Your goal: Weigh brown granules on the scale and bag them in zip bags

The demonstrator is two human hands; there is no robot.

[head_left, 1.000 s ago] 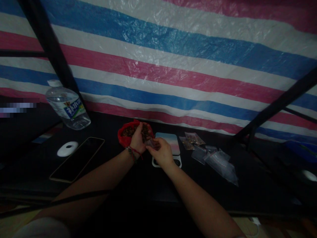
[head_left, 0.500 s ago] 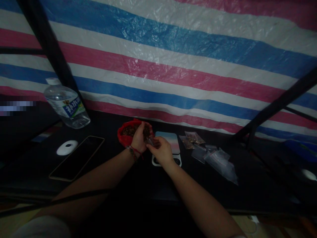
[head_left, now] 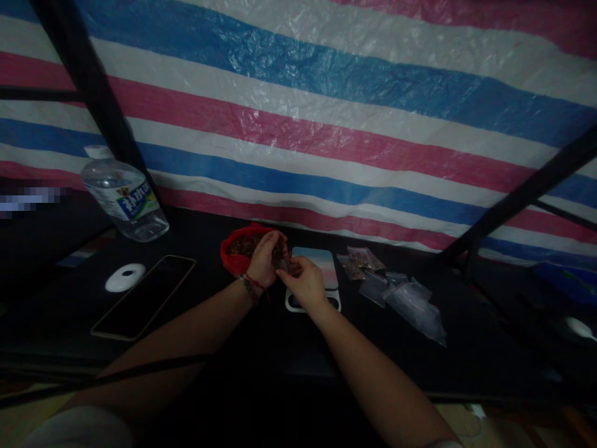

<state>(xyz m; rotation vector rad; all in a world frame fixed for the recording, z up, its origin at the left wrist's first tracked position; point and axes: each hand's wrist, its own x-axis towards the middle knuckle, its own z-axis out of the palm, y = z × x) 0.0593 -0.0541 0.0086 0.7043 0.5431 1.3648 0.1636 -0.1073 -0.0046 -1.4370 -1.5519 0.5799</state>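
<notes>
A red plastic bag (head_left: pixel 227 256), its mouth spread wide, holds small brown bits (head_left: pixel 242 245) like dried seeds or husks. My left hand (head_left: pixel 262 262), with a beaded red bracelet at the wrist, is cupped at the bag's right side around some of those bits. Touching its fingers is my right hand (head_left: pixel 305 280), pinching a small clear zip bag (head_left: pixel 290 264) that is partly hidden by the fingers. Under the right hand lies a small kitchen scale (head_left: pixel 321 261) with a pastel top and white base; the hand covers part of its front.
Filled zip bags (head_left: pixel 366 257) and several flat, clear zip bags (head_left: pixel 417 311) lie right of the scale. To the left are a phone (head_left: pixel 144 298), a white oval object (head_left: pixel 125 277) and a large clear bottle (head_left: pixel 128 202). A striped plastic sheet (head_left: pixel 326 143) hangs behind the black table (head_left: pixel 224 348).
My left hand has turned, its fingers now tipped to the right toward the small zip bag. My right hand stays nearly in place with the bag.
</notes>
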